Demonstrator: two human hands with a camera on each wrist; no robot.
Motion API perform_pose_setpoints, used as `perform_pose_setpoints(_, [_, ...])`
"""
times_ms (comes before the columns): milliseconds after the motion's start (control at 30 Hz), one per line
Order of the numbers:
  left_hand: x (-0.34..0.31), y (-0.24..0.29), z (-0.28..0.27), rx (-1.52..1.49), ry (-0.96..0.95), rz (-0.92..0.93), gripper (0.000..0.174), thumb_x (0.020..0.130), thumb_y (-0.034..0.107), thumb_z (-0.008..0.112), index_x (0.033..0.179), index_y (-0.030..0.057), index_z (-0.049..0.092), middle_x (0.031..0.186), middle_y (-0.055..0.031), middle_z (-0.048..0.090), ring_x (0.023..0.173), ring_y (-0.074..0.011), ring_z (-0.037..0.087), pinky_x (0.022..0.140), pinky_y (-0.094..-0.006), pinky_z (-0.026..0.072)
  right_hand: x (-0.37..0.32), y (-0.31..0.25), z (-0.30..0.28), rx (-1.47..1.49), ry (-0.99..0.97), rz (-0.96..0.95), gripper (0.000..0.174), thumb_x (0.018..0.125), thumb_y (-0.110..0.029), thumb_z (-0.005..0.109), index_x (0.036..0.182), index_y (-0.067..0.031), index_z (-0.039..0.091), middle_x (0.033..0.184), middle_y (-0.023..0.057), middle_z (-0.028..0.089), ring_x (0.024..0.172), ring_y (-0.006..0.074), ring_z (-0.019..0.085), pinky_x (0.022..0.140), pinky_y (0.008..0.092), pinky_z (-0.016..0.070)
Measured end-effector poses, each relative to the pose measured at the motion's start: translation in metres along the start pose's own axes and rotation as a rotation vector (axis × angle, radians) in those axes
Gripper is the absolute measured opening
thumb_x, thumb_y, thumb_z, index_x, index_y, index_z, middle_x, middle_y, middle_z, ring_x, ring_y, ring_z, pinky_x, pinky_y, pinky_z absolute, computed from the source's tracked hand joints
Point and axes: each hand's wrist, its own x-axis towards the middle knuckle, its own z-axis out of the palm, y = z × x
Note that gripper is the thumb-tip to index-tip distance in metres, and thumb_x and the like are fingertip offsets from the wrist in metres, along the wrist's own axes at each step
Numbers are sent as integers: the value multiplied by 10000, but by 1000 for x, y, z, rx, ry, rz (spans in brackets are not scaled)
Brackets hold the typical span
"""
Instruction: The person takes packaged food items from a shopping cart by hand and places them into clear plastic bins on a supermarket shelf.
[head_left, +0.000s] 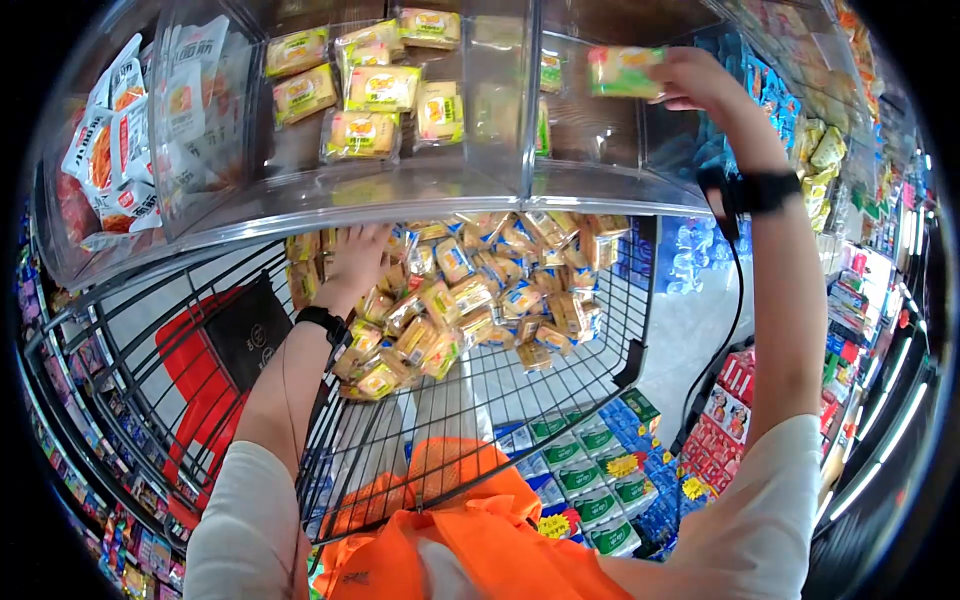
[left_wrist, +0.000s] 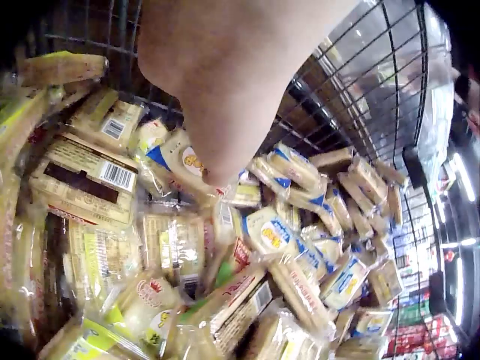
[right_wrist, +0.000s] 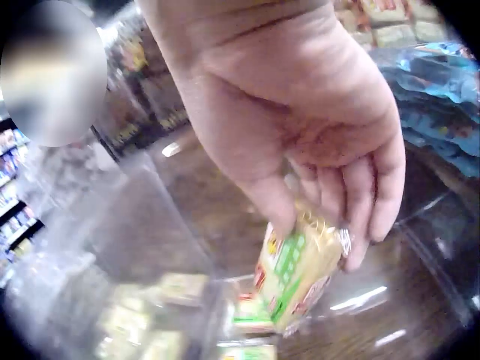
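In the head view my right hand (head_left: 695,78) is over the right compartment of a clear shelf bin. Its thumb and fingers pinch one end of a wrapped bread packet (head_left: 622,72) with a green and white label; the right wrist view shows the same packet (right_wrist: 296,270) hanging from the fingertips. Below the bin's front edge, my left hand (head_left: 358,262) rests on the left side of a heap of wrapped bread packets (head_left: 470,295) in a shopping cart (head_left: 610,370). The left wrist view shows that hand (left_wrist: 225,112) reaching down against yellow- and blue-marked packets (left_wrist: 274,232).
Several yellow-labelled packets (head_left: 383,88) lie in the middle bin compartment. White snack pouches (head_left: 120,140) fill the left one, and blue bags (head_left: 765,90) lie to the right. A clear divider (head_left: 530,110) splits the bin. A red and black item (head_left: 215,350) is at the cart's left.
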Motion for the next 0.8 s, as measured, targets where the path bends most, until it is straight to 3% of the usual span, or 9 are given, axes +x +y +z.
perform_pose_setpoints(133, [7, -12, 13, 153, 80, 249, 572, 733, 156, 587, 1264, 135, 375, 1238, -132, 383, 1167, -332, 347, 941, -449, 323, 55, 8, 11, -278, -287, 169, 397, 716, -177, 618, 1080, -70, 502, 794, 35, 601, 699, 138, 593, 601, 306, 480])
perform_pose_setpoints(300, [26, -24, 16, -118, -328, -50, 340, 778, 114, 529, 1115, 85, 498, 1023, -153, 534, 1003, -292, 498, 862, -413, 382, 76, 11, 42, -469, -358, 183, 502, 701, -182, 631, 1162, -68, 468, 903, 78, 582, 777, 172, 578, 655, 320, 484])
perform_pose_setpoints(400, [22, -29, 30, -366, -218, -113, 289, 797, 122, 512, 1083, 80, 510, 1018, -144, 536, 983, -283, 507, 835, -409, 396, 95, 25, 61, -598, -310, 106, 436, 706, -225, 636, 1081, -31, 526, 902, 99, 570, 782, 172, 566, 645, 309, 492])
perform_pose_setpoints(467, [19, -33, 41, -602, -95, -176, 243, 815, 129, 494, 1051, 76, 523, 1014, -135, 538, 962, -274, 517, 808, -405, 409, 114, 40, 67, -906, -250, -150, 376, 722, -266, 616, 995, -11, 567, 847, 93, 570, 728, 167, 563, 586, 301, 486])
perform_pose_setpoints(533, [19, -36, 50, -716, -37, -210, 223, 825, 133, 486, 1035, 74, 529, 1012, -130, 539, 952, -269, 521, 794, -403, 416, 133, 45, 52, -864, -298, -126, 372, 726, -289, 613, 966, -7, 576, 805, 79, 568, 697, 159, 556, 551, 299, 468])
perform_pose_setpoints(600, [28, -39, 51, -204, 10, -22, 288, 832, 258, 461, 995, 35, 546, 929, -181, 584, 870, -332, 547, 755, -403, 424, 119, 28, 39, -733, -238, -174, 354, 747, -321, 597, 935, -21, 592, 727, 50, 559, 650, 133, 532, 505, 278, 419])
perform_pose_setpoints(633, [24, -38, 44, -195, 4, -37, 288, 832, 258, 461, 995, 35, 546, 929, -181, 584, 870, -332, 547, 755, -403, 424, 94, 6, 32, -637, -142, -246, 338, 765, -330, 583, 934, -38, 598, 692, 36, 553, 634, 115, 515, 492, 258, 389])
perform_pose_setpoints(733, [9, -29, 2, -21, -143, 50, 299, 743, 252, 618, 967, 63, 563, 886, -147, 604, 824, -308, 573, 703, -404, 449, 28, -23, 31, -209, 35, -502, 288, 828, -235, 541, 1020, -24, 580, 835, 32, 598, 770, 112, 538, 696, 230, 422])
perform_pose_setpoints(800, [-3, -28, -1, -96, -175, -51, 292, 744, 255, 616, 953, 58, 564, 877, -140, 607, 816, -305, 577, 684, -397, 453, -50, -49, 56, -77, 209, -560, 240, 856, -173, 512, 1026, -17, 575, 898, 38, 607, 851, 118, 549, 787, 224, 415])
